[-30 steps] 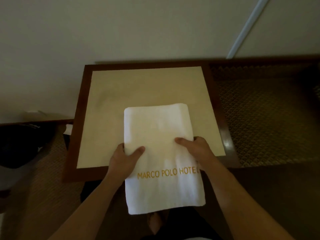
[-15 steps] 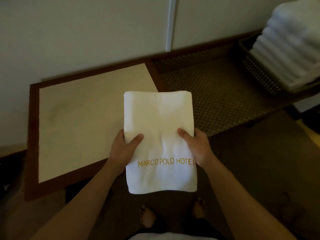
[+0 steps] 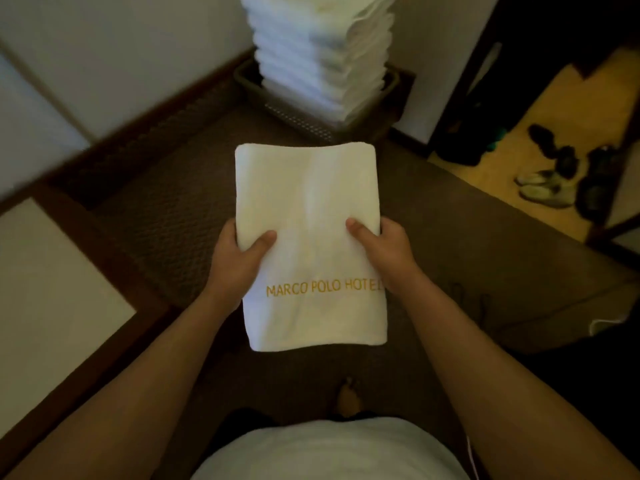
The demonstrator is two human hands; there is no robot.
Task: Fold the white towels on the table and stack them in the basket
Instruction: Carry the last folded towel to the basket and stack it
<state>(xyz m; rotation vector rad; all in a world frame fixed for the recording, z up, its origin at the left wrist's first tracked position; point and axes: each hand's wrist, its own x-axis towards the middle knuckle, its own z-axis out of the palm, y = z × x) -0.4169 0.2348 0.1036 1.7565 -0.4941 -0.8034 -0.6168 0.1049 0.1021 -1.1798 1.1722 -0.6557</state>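
1. While the folded white terry towel with gold lettering (image 3: 308,244) is carried, it is gripped at its long edges by the left hand (image 3: 239,258) and right hand (image 3: 384,251), thumbs pressed on top.
2. Towel held flat, in the air, short of the dark perforated plastic basket (image 3: 301,123).
3. Tall stack of folded white towels (image 3: 318,53) noted in basket; judged top-heavy.
4. Placement advised level, edges squared to the stack, both grips released together.
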